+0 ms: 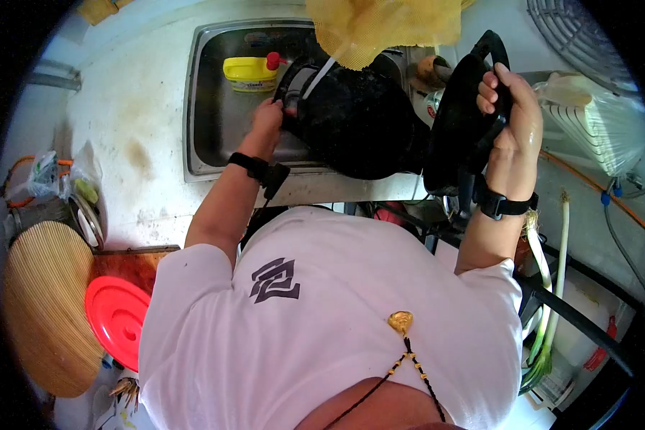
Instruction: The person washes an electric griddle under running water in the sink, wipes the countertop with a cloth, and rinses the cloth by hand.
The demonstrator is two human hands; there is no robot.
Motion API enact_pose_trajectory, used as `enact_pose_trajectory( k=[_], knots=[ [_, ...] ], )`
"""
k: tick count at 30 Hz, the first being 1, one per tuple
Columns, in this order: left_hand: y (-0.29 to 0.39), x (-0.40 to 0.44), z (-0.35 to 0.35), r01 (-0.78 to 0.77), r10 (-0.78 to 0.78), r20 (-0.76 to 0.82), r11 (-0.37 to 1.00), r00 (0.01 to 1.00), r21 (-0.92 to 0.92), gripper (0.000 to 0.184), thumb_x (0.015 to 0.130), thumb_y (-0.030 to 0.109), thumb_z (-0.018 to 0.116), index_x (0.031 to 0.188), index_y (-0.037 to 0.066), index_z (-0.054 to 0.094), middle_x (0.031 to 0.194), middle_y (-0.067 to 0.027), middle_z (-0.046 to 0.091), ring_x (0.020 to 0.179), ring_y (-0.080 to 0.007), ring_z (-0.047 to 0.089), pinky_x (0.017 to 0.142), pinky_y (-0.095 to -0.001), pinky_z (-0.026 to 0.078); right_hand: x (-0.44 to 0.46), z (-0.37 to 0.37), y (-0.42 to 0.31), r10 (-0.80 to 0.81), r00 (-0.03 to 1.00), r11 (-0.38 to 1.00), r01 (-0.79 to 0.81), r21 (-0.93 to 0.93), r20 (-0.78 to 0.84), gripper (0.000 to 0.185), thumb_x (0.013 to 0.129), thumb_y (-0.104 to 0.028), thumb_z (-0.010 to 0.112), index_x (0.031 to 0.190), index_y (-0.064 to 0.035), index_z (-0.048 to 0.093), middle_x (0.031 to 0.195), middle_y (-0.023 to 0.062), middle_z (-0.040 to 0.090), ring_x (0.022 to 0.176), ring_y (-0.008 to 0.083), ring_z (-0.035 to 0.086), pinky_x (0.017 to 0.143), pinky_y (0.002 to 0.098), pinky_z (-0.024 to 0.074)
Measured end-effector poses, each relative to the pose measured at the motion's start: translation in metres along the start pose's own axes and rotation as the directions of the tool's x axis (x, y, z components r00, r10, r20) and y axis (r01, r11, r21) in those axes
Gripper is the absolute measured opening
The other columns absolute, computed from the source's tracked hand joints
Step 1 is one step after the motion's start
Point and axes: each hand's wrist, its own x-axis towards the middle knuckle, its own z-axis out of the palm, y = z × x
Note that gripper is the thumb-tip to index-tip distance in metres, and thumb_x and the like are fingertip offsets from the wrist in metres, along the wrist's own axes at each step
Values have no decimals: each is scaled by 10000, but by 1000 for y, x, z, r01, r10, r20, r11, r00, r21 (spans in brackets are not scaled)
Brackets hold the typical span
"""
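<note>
A large black wok (358,125) lies tilted over the sink (201,154) and its front edge. My left hand (267,120) is closed round the loop handle at the wok's left side. On the right, a second black pan (460,118) stands on its side, and my right hand (514,100) grips it near its upper loop handle. A yellow bottle (249,74) with a red cap lies in the sink beyond my left hand. Yellow mesh (380,29) hangs above the wok, and a white stick (318,79) crosses the wok's rim.
A white counter (132,122) spans the left. Below it are a ribbed wooden board (50,308) and a red lid (118,322). Spring onions (550,315) stand at the right, under a plastic-wrapped stack (598,118). A fan grille (584,36) is at the upper right.
</note>
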Motion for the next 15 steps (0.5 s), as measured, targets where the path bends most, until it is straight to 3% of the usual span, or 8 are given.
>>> enact_pose_trajectory(
  k=[6, 9, 11, 15],
  knots=[
    [4, 7, 2, -102, 103, -13, 993, 995, 61, 217, 984, 175, 403, 1135, 50, 496, 796, -85, 630, 685, -200, 614, 589, -328, 511, -1, -6, -3, -5, 1000, 1000, 5, -4, 27, 150, 860, -56, 602, 837, 24, 478, 730, 84, 502, 581, 131, 467, 481, 257, 359],
    [28, -19, 8, -104, 112, -61, 987, 992, 122, 176, 955, 146, 448, 1042, 22, 539, 801, -92, 629, 674, -197, 599, 603, -323, 465, -2, -11, -2, -4, 1000, 1000, 4, 19, 7, 128, 860, -80, 605, 827, 12, 522, 697, 65, 523, 562, 127, 482, 488, 250, 367],
    [34, -25, 9, -139, 140, -27, 989, 990, 49, 163, 953, 157, 463, 1023, 36, 548, 767, -75, 620, 639, -154, 578, 498, -286, 414, 2, -24, 0, -84, 996, 985, 77, -153, -42, 144, 885, -69, 567, 850, 36, 474, 745, 68, 472, 596, 109, 419, 479, 220, 330],
    [51, -49, 17, -205, 205, -6, 979, 979, 21, 171, 952, 181, 487, 1007, 43, 572, 747, -67, 613, 634, -138, 573, 487, -269, 400, -8, -19, -6, -98, 995, 983, 93, -159, -27, 141, 886, -66, 563, 872, 44, 476, 749, 67, 471, 594, 103, 416, 477, 215, 332]
  ],
)
